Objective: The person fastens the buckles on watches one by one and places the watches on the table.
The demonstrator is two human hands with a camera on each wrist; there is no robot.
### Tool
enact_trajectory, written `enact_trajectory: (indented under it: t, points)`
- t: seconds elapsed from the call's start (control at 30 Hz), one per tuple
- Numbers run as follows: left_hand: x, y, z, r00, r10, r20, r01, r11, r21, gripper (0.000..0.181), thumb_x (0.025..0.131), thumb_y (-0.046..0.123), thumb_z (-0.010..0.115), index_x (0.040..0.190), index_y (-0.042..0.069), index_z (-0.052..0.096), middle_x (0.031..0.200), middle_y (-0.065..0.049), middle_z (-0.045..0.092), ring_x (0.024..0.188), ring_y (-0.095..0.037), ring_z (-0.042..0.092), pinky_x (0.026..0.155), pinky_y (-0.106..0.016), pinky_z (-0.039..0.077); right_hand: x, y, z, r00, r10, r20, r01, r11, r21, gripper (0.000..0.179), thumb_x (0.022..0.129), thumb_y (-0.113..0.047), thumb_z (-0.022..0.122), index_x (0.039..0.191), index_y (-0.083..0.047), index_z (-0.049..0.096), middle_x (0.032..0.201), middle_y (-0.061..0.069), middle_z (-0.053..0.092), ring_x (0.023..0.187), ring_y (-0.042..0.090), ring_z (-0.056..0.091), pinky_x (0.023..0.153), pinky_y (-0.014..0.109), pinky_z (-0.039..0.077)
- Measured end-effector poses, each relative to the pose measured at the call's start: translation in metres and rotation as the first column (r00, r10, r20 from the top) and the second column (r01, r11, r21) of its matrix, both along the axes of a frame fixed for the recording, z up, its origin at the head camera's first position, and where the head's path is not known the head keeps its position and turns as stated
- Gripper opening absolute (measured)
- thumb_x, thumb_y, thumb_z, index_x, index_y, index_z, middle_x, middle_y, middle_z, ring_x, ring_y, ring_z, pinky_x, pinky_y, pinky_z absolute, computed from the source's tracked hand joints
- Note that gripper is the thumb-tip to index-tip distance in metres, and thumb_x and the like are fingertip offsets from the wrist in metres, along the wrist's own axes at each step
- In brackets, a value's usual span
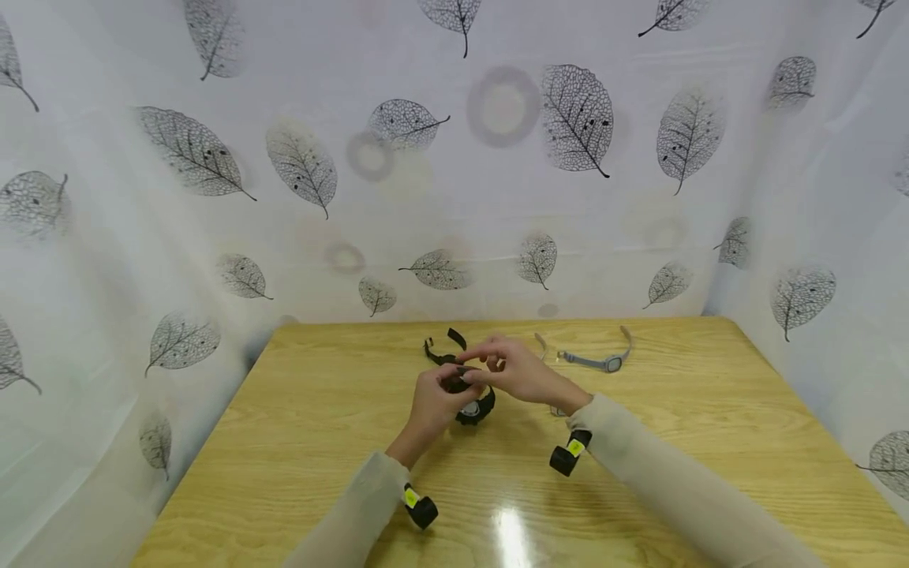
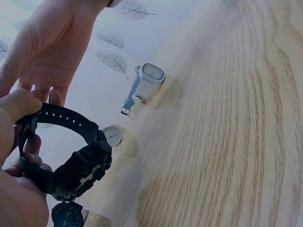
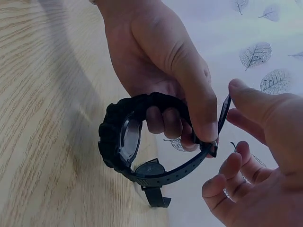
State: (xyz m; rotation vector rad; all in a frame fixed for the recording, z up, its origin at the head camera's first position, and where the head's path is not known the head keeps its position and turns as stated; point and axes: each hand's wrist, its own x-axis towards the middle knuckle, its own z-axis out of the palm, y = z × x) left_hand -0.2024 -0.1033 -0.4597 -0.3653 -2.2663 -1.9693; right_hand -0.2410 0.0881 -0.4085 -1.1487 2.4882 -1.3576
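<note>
A chunky black wristwatch (image 1: 472,409) is held above the table, its strap closed into a loop. My left hand (image 1: 436,398) grips it by the strap. In the right wrist view the left thumb presses at the buckle (image 3: 208,145), and the other left fingers curl inside the loop. My right hand (image 1: 521,369) pinches the strap's free end (image 3: 225,113) between thumb and forefinger; its remaining fingers are loosely bent. The watch case (image 3: 110,135) hangs on the far side of the loop from the buckle. The right hand's pinch is mostly hidden in the left wrist view.
Behind the hands lies another black watch (image 1: 443,359) with a round dark dial. A grey-blue watch (image 1: 612,364) rests at the right. Partly covered by the right hand is a watch with a round pale dial (image 2: 112,135). A leaf-patterned curtain (image 1: 454,197) borders the wooden table (image 1: 319,410).
</note>
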Motion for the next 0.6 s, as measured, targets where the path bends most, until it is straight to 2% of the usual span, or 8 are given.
enact_trajectory:
  t: [0.13,0.2,0.3,0.43,0.6]
  points:
    - [0.001,-0.001,0.001,1.0,-0.003,0.002,0.003,1.0,-0.008,0.018,0.089,0.003,0.08,0.107,0.003,0.078,0.105,-0.011,0.075,0.087,-0.018,0.069,0.072,-0.023,0.059,0.0,-0.004,0.0,1.0,0.014,-0.003,-0.014,1.0,-0.003,0.03,0.098,-0.02,0.073,0.127,-0.011,0.073,0.103,0.007,0.06,0.082,0.027,0.048,0.065,0.031,0.041]
    - [0.001,-0.001,0.001,1.0,-0.012,0.002,0.012,1.0,0.0,0.018,0.088,0.004,0.081,0.106,0.005,0.078,0.103,-0.01,0.075,0.085,-0.016,0.069,0.072,-0.023,0.059,0.0,-0.005,0.0,1.0,0.015,0.001,-0.015,1.0,-0.001,0.028,0.098,-0.017,0.073,0.124,-0.008,0.074,0.105,0.01,0.061,0.083,0.033,0.048,0.066,0.033,0.04]
    - [0.001,-0.002,0.001,1.0,-0.017,-0.01,0.017,1.0,-0.005,0.018,0.088,0.006,0.081,0.106,0.006,0.079,0.099,-0.008,0.076,0.083,-0.016,0.069,0.072,-0.025,0.059,-0.002,-0.005,-0.001,1.0,0.022,-0.006,-0.022,1.0,0.003,0.024,0.098,-0.019,0.072,0.121,-0.011,0.076,0.104,0.008,0.062,0.084,0.033,0.048,0.067,0.033,0.039]
    - [0.001,-0.002,0.0,0.999,-0.008,-0.033,0.007,1.0,-0.028,0.016,0.088,0.004,0.081,0.105,0.004,0.079,0.097,-0.01,0.074,0.085,-0.026,0.068,0.07,-0.022,0.057,-0.002,-0.003,-0.003,0.999,0.019,-0.027,-0.019,1.0,0.005,0.022,0.101,-0.025,0.07,0.12,-0.017,0.076,0.099,0.001,0.06,0.083,0.024,0.048,0.067,0.032,0.042]
    - [0.01,-0.003,0.015,0.999,-0.008,-0.038,0.006,0.999,-0.05,0.019,0.09,0.003,0.079,0.108,-0.001,0.077,0.101,-0.013,0.074,0.093,-0.037,0.069,0.073,-0.02,0.057,-0.001,-0.001,-0.002,1.0,-0.009,-0.009,0.009,1.0,-0.017,0.023,0.102,-0.026,0.068,0.122,-0.016,0.074,0.104,0.0,0.064,0.087,0.019,0.058,0.072,0.036,0.053]
